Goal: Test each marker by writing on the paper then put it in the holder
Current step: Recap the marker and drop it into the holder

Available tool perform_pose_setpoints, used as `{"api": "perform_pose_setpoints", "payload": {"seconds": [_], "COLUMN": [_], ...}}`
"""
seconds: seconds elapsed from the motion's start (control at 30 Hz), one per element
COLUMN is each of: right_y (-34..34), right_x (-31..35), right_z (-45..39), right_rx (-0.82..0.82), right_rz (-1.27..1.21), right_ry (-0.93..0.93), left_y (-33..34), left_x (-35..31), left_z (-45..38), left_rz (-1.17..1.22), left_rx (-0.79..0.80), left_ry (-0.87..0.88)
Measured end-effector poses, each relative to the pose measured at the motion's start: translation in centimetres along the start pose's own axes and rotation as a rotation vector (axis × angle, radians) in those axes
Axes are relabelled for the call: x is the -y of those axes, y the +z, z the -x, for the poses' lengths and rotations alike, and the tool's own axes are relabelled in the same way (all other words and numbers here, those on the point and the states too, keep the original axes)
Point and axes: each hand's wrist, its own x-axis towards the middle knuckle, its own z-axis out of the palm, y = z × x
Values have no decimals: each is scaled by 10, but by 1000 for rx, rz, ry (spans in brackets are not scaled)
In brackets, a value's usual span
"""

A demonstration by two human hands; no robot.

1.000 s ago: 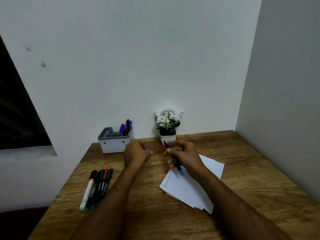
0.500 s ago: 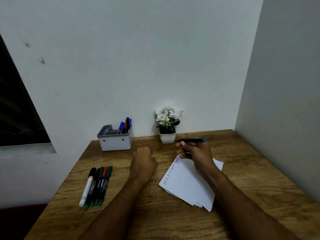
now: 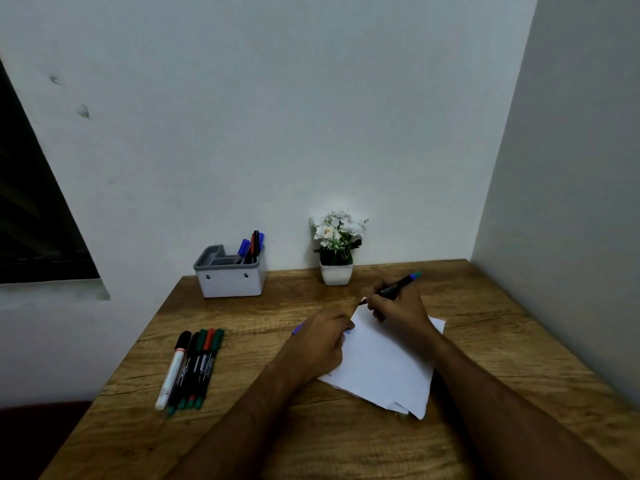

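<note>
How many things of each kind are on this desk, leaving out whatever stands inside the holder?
Markers lying in a row: 5
Marker in the right hand: 1
Blue cap in the left hand: 1
Holder: 1
Flower pot: 1
Paper stack: 1
Total: 10

Dim, even, bluish light; soft shadows on the tabletop [image 3: 485, 341]; wide-angle bending tilts the walls; slightly soft detail.
</note>
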Motion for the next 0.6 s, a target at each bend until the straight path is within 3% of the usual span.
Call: {"api": "perform_pose_setpoints", "payload": {"seconds": [0.23,0.6], "right_y": [2,4], "right_x": [-16,-25], "right_z": [-5,-8], "right_rx": [112,156], "right_rz": [160,349], "right_ry": [-10,-150], "left_y": [3,7], "left_x": [4,4], "left_z": [7,8], "left_rz": [67,78], "left_rx": [-29,-42], "left_ry": [-18,-66]}}
